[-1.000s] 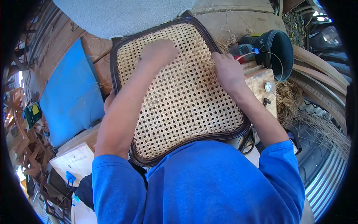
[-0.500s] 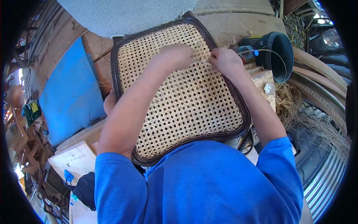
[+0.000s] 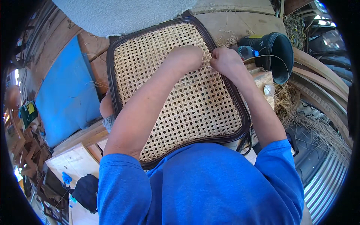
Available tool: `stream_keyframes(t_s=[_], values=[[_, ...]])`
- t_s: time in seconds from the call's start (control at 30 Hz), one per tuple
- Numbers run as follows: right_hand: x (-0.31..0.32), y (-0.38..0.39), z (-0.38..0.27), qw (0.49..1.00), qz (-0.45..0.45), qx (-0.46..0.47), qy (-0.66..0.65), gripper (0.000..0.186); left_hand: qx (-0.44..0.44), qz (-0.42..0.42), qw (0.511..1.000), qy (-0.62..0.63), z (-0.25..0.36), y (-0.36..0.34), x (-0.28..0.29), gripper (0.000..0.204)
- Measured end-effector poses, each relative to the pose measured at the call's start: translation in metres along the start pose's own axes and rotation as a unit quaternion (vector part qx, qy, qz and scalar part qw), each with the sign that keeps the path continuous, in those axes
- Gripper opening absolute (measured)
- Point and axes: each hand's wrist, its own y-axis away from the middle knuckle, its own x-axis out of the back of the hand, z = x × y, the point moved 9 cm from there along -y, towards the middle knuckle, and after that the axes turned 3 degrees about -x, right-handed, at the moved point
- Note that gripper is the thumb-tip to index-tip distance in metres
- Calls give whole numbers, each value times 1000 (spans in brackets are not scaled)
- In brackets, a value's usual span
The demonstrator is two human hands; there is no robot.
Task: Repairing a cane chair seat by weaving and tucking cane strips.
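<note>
A woven cane panel (image 3: 187, 105) in a dark, rounded wooden frame (image 3: 243, 112) lies tilted across my lap. My left hand (image 3: 187, 56) is closed over the weave at the upper right, gripping a thin strand that runs toward the other hand. My right hand (image 3: 225, 60) is pinched on this pale cane strand (image 3: 280, 56) beside the right frame rail; the strand's loose length arches out across the bucket. The fingertips of both hands are partly hidden.
A dark bucket (image 3: 279, 56) and plastic bottle (image 3: 246, 51) sit at right, near loose fibres (image 3: 285, 101) and curved planks (image 3: 318, 67). A blue sheet (image 3: 67, 97) lies left, a pale rough mat (image 3: 120, 13) behind. A black cloth item (image 3: 84, 191) rests on pale board (image 3: 71, 163).
My left hand has moved rightward across the weave, close to my right hand. My right hand has left its flatter grip on the rail for a pinch on the strand.
</note>
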Motion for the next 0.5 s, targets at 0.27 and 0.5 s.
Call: stream_keyframes(t_s=[0.27,0.5], values=[[-5,-6,-2,999,-21,25,43,20,-31,198,979,19,3,27,-9,19],[-26,-1,-19,986,-86,-29,138,17,24,121,992,21,-8,21,-6,21]])
